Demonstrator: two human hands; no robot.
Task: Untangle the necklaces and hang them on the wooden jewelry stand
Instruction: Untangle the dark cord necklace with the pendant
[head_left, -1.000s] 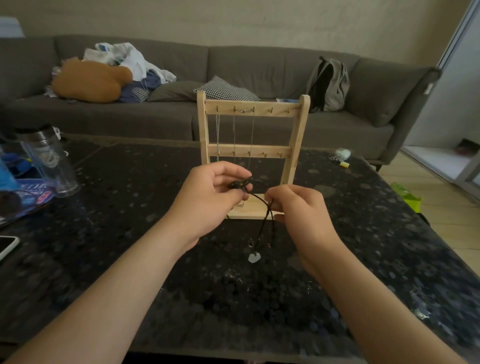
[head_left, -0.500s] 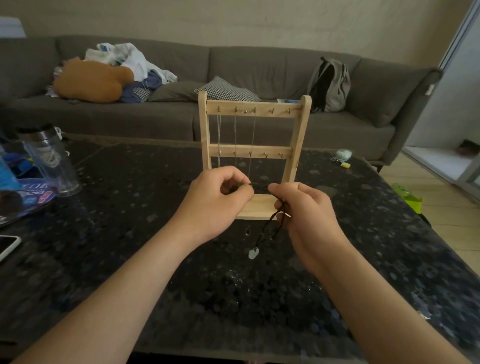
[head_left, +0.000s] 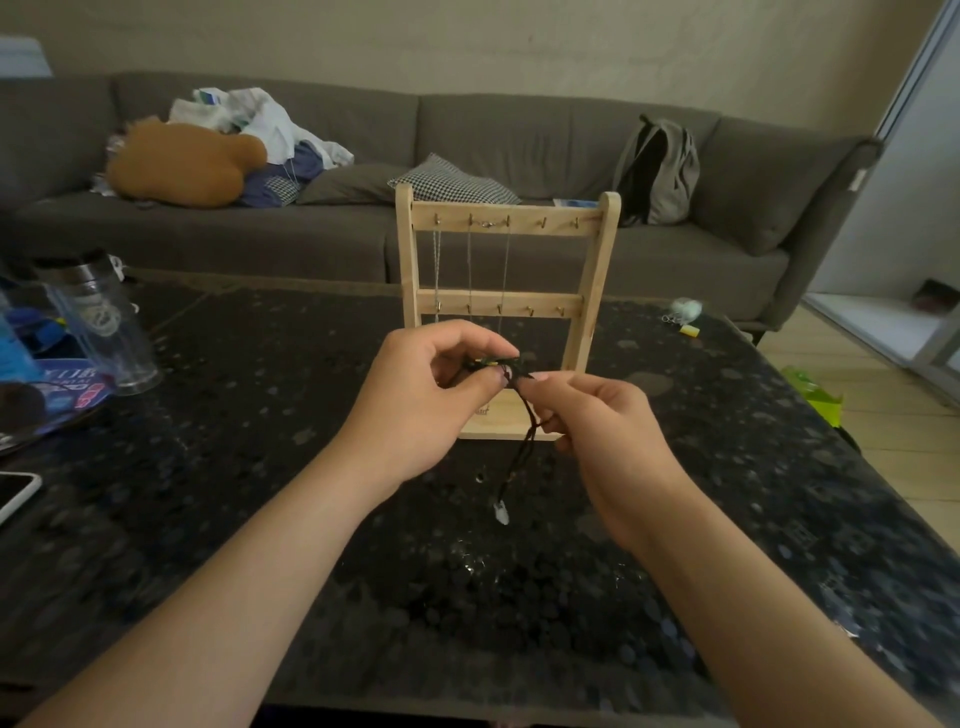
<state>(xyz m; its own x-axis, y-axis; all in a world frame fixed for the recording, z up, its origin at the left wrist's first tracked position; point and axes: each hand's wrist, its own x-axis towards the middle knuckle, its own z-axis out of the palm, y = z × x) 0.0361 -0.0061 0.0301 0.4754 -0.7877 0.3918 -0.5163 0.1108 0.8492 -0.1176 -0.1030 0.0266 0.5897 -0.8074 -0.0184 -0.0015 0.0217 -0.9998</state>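
Note:
A wooden jewelry stand stands upright on the dark speckled table, with thin silver chains hanging from hooks on its top bar. In front of its base, my left hand pinches the top of a black cord necklace. Close beside it, my right hand pinches the same cord a little lower. The cord hangs down between my hands, and its pale pendant dangles just above the table.
A clear lidded bottle and blue packaging sit at the table's left, a phone at the left edge. Small items lie at the far right corner. A grey sofa with clothes, pillows and a backpack runs behind.
Both hands have kept hold of the black cord and shifted only slightly, coming closer together. The pendant still swings below them.

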